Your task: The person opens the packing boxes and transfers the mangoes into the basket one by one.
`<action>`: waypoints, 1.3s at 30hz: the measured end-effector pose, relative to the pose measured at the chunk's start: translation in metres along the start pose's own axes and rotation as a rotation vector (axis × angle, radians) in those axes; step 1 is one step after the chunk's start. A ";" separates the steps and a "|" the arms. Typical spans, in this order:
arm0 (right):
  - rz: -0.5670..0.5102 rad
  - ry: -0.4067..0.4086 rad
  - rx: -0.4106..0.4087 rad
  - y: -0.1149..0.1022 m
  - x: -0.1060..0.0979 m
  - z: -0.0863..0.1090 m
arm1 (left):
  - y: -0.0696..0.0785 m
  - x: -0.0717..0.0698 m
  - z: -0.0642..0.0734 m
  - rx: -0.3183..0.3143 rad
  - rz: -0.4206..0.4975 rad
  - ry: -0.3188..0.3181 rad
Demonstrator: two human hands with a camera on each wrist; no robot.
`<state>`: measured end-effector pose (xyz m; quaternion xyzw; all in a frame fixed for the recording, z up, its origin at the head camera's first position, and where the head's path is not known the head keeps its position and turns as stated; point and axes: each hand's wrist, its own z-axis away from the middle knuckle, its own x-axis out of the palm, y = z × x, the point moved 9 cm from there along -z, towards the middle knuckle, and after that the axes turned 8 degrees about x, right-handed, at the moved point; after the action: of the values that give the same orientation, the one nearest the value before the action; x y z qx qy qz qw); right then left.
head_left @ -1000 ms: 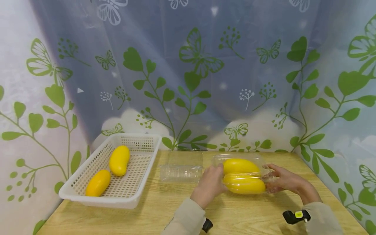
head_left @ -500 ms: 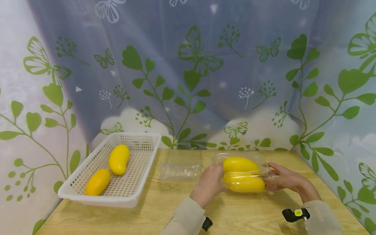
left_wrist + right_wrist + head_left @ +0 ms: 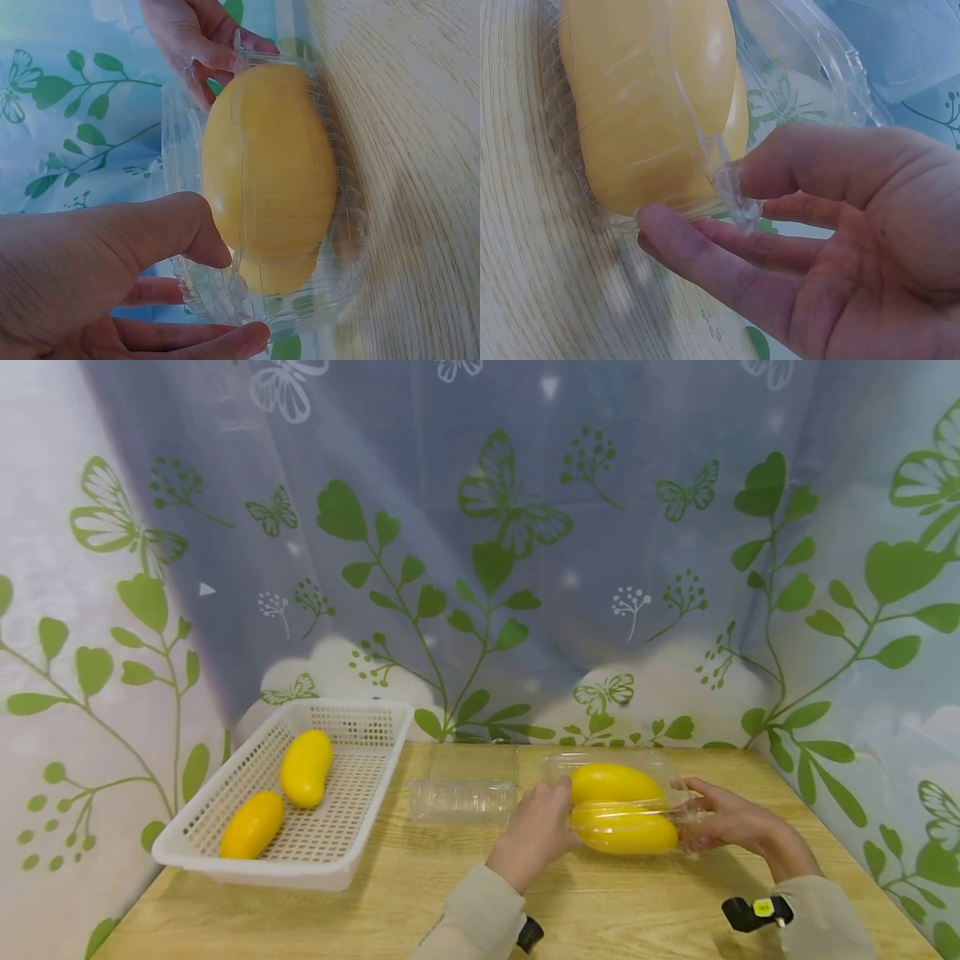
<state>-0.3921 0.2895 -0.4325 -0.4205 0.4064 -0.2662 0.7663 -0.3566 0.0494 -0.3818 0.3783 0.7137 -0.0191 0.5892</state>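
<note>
A clear plastic clamshell box [image 3: 660, 762] on the table holds two yellow mangoes, the front mango [image 3: 626, 829] lying before the rear mango [image 3: 617, 782]. My left hand [image 3: 534, 833] grips the box's left end. In the left wrist view, its thumb lies at the rim, with fingers along the outside. The box's right end is held by my right hand [image 3: 738, 827]. In the right wrist view, its thumb presses a rim tab [image 3: 736, 196] while the fingers lie beneath. The lid appears to stand raised behind the fruit, though clear plastic makes this hard to tell.
At the left stands a white perforated basket [image 3: 348, 868] with two more yellow mangoes [image 3: 306, 768] in it. Between basket and hands lies another clear plastic box [image 3: 463, 802]. A patterned curtain [image 3: 420, 527] borders the back of the wooden table [image 3: 600, 918].
</note>
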 end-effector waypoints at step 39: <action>0.012 -0.006 -0.002 0.002 -0.001 -0.001 | 0.001 0.001 0.000 -0.002 -0.012 -0.003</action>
<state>-0.3933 0.2910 -0.4339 -0.4197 0.4070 -0.2598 0.7685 -0.3562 0.0507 -0.3824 0.3734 0.7149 -0.0226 0.5907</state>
